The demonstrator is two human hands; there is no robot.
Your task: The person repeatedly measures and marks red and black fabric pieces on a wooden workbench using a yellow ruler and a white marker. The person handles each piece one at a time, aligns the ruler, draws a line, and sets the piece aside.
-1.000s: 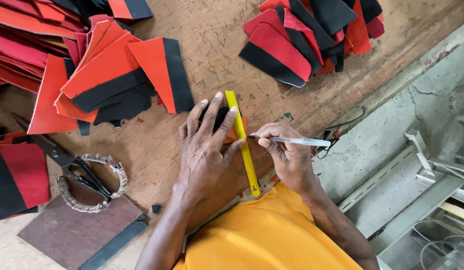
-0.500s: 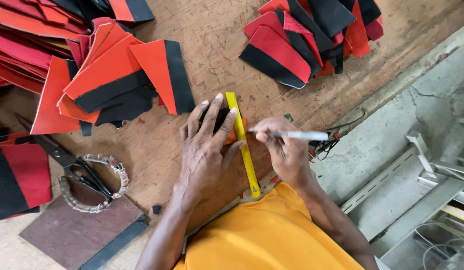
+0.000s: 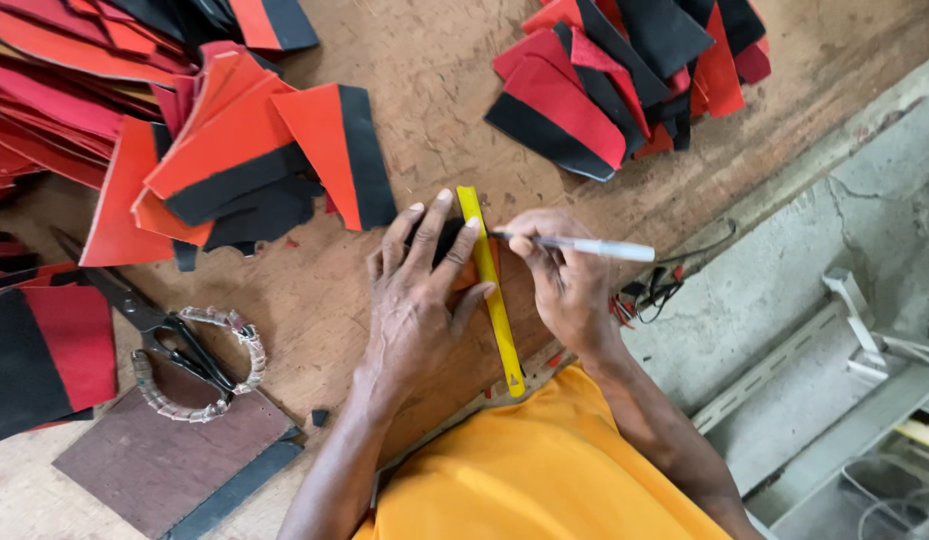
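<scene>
Ruler (image 3: 490,290), yellow, lies on a red-and-black piece (image 3: 455,255) at table centre, pinned by the left hand (image 3: 415,300), fingers spread flat. Right hand (image 3: 560,280), at 3 o'clock, pinches a pen (image 3: 585,246); marking looks midway, no finished line visible.

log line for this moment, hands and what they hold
left hand: pressing yellow ruler flat on red-black piece | right hand: holding white pen, tip at ruler edge | scissors: idle, far left
</scene>
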